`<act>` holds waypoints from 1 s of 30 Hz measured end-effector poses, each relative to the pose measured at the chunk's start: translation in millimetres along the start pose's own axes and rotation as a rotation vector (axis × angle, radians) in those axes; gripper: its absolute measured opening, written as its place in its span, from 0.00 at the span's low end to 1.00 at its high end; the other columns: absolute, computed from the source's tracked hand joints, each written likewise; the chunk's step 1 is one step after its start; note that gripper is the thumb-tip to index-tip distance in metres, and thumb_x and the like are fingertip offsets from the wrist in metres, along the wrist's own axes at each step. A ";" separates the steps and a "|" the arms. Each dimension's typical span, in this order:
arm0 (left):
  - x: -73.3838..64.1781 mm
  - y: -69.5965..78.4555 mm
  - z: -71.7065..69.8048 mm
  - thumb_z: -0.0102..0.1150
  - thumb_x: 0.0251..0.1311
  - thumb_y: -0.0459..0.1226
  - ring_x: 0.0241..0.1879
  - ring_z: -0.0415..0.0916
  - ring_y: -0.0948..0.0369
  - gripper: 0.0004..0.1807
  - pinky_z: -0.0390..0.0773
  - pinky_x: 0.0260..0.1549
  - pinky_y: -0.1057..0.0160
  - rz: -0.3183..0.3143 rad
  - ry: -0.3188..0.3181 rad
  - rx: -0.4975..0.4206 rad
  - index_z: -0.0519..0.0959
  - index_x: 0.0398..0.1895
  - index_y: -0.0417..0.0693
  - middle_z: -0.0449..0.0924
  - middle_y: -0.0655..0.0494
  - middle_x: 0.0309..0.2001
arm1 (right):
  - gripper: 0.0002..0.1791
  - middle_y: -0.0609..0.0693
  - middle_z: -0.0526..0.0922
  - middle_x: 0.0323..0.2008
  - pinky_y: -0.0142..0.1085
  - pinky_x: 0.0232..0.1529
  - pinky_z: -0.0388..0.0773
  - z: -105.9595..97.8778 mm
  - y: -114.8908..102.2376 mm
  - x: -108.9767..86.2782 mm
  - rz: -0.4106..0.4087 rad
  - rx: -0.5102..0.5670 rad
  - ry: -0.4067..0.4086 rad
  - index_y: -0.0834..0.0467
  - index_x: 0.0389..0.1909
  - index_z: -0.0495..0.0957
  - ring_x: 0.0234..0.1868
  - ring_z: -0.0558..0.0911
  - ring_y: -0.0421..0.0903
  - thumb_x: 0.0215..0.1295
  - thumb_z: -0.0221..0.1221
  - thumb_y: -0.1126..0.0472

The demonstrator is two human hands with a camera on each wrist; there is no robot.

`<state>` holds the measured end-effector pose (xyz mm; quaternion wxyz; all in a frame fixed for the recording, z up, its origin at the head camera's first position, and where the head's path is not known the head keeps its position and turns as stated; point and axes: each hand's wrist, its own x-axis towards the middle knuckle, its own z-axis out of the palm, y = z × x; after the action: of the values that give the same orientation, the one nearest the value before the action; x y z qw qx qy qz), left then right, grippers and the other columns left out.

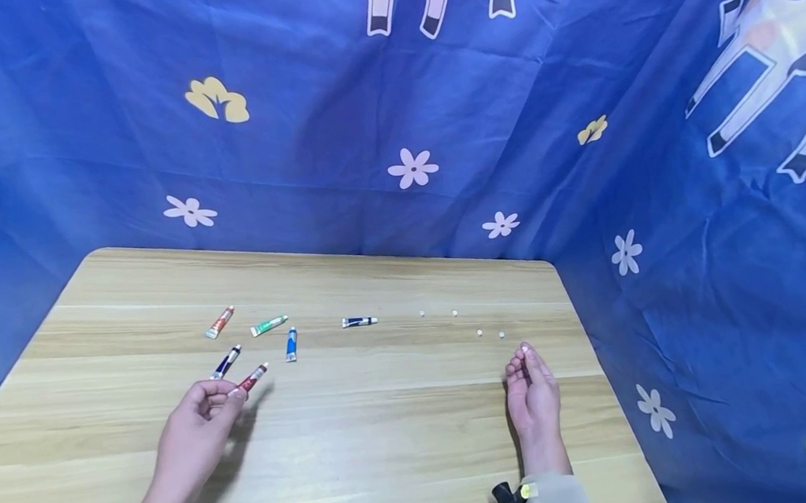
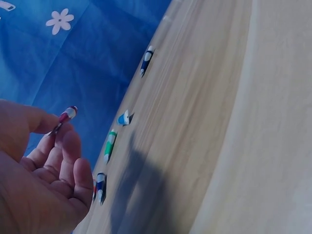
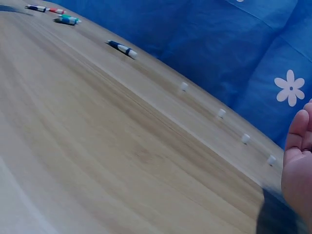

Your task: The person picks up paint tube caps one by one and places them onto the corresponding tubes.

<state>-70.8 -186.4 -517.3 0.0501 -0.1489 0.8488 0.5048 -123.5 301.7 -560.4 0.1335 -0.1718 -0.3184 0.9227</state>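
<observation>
My left hand [image 1: 200, 429] pinches a small red paint tube [image 1: 253, 378] between thumb and fingers, its pale end pointing up and right. Just behind that hand lies a dark blue or purple tube [image 1: 227, 362]. An orange-red tube [image 1: 220, 323], a green tube [image 1: 270, 326] and a bright blue tube [image 1: 292, 345] are spread beyond it. At the right, my right hand [image 1: 533, 395] is palm-side up above the table, fingers bent and thumb near the index fingertip. Whether something small sits between those tips is unclear. Several small white caps [image 1: 480, 332] lie just beyond it.
A navy tube [image 1: 359, 321] lies mid-table, left of the caps. The light wooden table [image 1: 391, 458] meets blue patterned cloth [image 1: 337, 130] along its back and right sides. A small black device [image 1: 506, 496] is at my right wrist.
</observation>
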 end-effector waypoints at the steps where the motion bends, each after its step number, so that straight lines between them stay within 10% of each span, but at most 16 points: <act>1: -0.9 0.6 1.3 0.58 0.81 0.51 0.35 0.80 0.66 0.21 0.76 0.35 0.65 0.000 -0.003 -0.003 0.76 0.60 0.45 0.87 0.69 0.40 | 0.11 0.51 0.85 0.35 0.28 0.41 0.83 1.4 1.6 -1.4 0.001 -0.011 -0.002 0.64 0.51 0.85 0.36 0.83 0.41 0.83 0.55 0.65; 30: -11.6 24.7 37.5 0.64 0.77 0.46 0.32 0.78 0.60 0.18 0.76 0.30 0.63 0.038 -0.108 -0.122 0.79 0.58 0.44 0.86 0.53 0.43 | 0.10 0.45 0.89 0.35 0.26 0.43 0.85 24.9 64.2 -40.2 0.079 -0.286 -0.177 0.55 0.42 0.88 0.37 0.84 0.37 0.81 0.58 0.66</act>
<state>-69.7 -140.4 -512.0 0.0772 -0.1083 0.8153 0.5636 -106.0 225.0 -573.3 0.0431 -0.1194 -0.4498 0.8841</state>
